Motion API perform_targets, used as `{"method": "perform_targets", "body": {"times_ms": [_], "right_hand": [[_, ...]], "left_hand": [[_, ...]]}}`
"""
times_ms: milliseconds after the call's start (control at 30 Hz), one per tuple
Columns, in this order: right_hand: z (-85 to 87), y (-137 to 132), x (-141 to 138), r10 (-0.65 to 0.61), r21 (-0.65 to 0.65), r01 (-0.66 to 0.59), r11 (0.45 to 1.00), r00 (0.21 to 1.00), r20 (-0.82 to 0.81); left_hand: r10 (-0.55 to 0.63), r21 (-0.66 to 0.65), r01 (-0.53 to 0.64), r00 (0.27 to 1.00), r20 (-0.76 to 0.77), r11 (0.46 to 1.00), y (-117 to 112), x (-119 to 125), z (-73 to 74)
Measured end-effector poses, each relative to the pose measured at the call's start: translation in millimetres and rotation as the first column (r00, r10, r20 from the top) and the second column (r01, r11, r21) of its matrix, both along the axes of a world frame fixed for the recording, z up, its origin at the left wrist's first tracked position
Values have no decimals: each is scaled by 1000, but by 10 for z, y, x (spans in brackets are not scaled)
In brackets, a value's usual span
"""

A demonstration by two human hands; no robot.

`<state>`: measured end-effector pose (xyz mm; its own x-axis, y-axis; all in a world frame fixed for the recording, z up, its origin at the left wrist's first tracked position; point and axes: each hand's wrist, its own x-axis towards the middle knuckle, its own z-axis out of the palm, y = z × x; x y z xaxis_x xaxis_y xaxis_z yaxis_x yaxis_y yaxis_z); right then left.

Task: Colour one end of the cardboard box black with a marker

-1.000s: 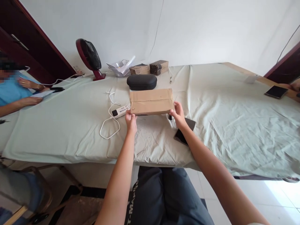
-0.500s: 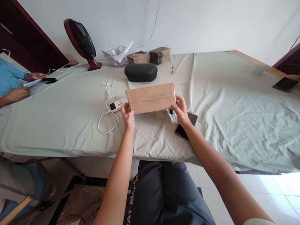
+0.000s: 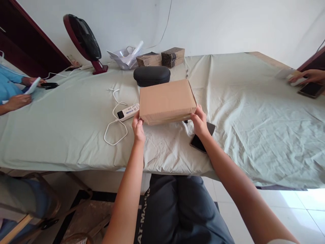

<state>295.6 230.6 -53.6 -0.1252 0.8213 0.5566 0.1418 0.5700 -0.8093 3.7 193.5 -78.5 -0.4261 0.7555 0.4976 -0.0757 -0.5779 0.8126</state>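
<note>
A flat brown cardboard box [image 3: 167, 100] lies over the pale green sheet on the table [image 3: 76, 135], its plain broad face up. My left hand [image 3: 138, 126] grips its near left corner and my right hand [image 3: 199, 120] grips its near right corner, fingers curled on the edges. A dark phone [image 3: 203, 137] lies under my right wrist. A white power strip [image 3: 128, 112] with a looped cable sits just left of the box. A black oval case [image 3: 151, 75] lies behind the box.
At the back stand a red fan [image 3: 82, 39], a clear plastic tray [image 3: 124, 56] and two small brown boxes [image 3: 160, 57]. A person in blue [image 3: 10, 91] sits at the left. Another person's hand [image 3: 308, 76] and phone [image 3: 311, 89] are at the far right.
I have turned the box over: the taped face seen earlier is gone and a plain broad face now points up. The hand at the far right has come into view.
</note>
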Motion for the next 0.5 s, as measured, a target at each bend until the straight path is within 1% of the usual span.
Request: {"method": "perform_targets", "body": {"times_ms": [67, 167, 233, 300, 367, 433, 500], "right_hand": [[53, -24, 10, -32, 27, 33, 999, 999, -27], [109, -70, -8, -24, 15, 24, 1000, 1000, -2], [109, -93, -37, 0, -7, 0, 1000, 1000, -9], [94, -112, -70, 36, -13, -36, 999, 999, -33], [96, -135, -94, 75, 49, -73, 996, 996, -45], [141, -170, -101, 106, 199, -101, 975, 994, -17], [224, -218, -90, 93, 375, -102, 921, 995, 42]], "left_hand": [[40, 27, -39, 997, -62, 999, -14, -19, -5], [132, 30, -129, 978, -161, 991, -34, -49, -11], [164, 7, -164, 975, -149, 986, -35, -55, -1], [142, -25, -143, 989, -46, 989, -26, -46, 18], [112, -99, -101, 987, 117, 990, -7, -26, 36], [101, -215, -43, 959, 264, 976, 13, -3, 42], [83, -298, 27, 933, 351, 954, 34, 8, 27]]}}
